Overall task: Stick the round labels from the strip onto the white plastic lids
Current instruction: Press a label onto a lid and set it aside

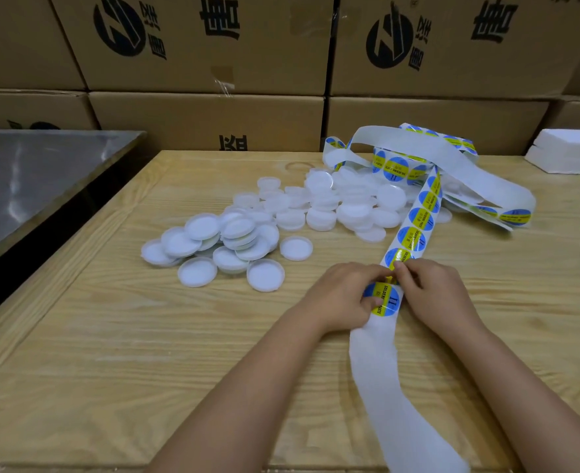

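Head view is giving us both forearms entering from 6 o'clock, their elbows cut off by the bottom edge. Much is staying hard to read: the print on the round labels is too small and sideways for us to read in full, the far coils of the strip (418,213) are tangling over one another at 1 o'clock, and the lids (234,233) in the heap are overlapping so that we cannot count them. The bare backing (384,387) is running off the bottom of the frame.

We are seeing the strip trailing from the coils toward 6 o'clock, passing directly between the hands, while the lids are lying at 10 to 12 o'clock from them, apart on the wooden table (111,353).

Our left hand (343,295) is curling over the strip, its fingers pinching the left edge of the nearest label (384,300). Our right hand (435,288) is closing on the strip just beyond that label, thumb and forefinger pressed together; whether they are gripping the label's edge or the backing, we cannot tell. Cardboard boxes (213,46) are stacking up behind at 12 o'clock.
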The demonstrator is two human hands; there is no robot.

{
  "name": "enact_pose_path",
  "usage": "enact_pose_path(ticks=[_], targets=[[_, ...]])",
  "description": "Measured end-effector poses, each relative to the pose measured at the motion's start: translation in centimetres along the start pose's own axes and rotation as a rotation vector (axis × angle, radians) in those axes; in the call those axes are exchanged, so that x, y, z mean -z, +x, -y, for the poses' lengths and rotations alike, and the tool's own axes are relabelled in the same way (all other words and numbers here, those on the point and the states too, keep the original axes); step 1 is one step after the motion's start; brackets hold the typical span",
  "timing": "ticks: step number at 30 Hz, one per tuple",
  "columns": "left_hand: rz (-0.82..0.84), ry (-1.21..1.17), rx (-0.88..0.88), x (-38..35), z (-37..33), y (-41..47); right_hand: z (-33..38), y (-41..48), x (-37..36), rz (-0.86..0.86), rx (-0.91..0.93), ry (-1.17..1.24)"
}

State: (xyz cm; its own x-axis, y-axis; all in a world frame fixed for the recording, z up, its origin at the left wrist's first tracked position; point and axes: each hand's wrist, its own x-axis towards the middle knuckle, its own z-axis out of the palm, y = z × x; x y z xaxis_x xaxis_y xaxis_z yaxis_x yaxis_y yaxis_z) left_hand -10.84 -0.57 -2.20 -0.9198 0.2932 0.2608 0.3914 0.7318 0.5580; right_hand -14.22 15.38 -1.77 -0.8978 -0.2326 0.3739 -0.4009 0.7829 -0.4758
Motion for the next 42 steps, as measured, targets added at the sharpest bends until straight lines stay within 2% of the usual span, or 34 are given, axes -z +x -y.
enact_pose_path(ticks=[11, 19, 21, 24, 26, 28, 36, 38, 40, 42], targets=[[-0.163, -0.061, -0.002, -0.2, 0.1, -0.4, 0.1, 0.1, 0.5, 0.019, -0.04, -0.147], [-0.467, -0.748, 0.323, 1.2, 0.7, 0.0, -0.4, 0.1, 0.6, 0.061, -0.079, -0.215], [-0.484, -0.842, 0.355, 1.4, 0.8, 0.1, -0.5, 0.1, 0.5, 0.012, -0.094, -0.095], [-0.453, -0.911, 0.354, 1.3, 0.7, 0.1, 0.5, -0.2, 0.7, -0.001, -0.192, 0.484], [-0.449, -0.915, 0.347, 1.0, 0.6, 0.1, 1.3, -0.4, 0.7, 0.036, -0.237, 0.763], [-0.459, -0.917, 0.35, 1.0, 0.6, 0.1, 1.6, -0.5, 0.6, 0.039, -0.271, 0.855], [-0.448, -0.897, 0.355, 0.7, 0.7, 0.2, 1.4, -0.5, -0.2, -0.022, -0.336, 0.859], [-0.445, -0.783, 0.38, 0.3, 0.7, 0.6, 1.1, -0.5, -0.4, -0.068, -0.365, 0.852], [-0.432, -0.534, 0.389, 0.1, 1.1, 1.0, 0.8, -0.3, -0.3, -0.128, -0.424, 0.868], [-0.429, -0.245, 0.309, -0.1, 1.7, 1.5, 0.5, -0.2, -0.2, -0.168, -0.452, 0.866]])
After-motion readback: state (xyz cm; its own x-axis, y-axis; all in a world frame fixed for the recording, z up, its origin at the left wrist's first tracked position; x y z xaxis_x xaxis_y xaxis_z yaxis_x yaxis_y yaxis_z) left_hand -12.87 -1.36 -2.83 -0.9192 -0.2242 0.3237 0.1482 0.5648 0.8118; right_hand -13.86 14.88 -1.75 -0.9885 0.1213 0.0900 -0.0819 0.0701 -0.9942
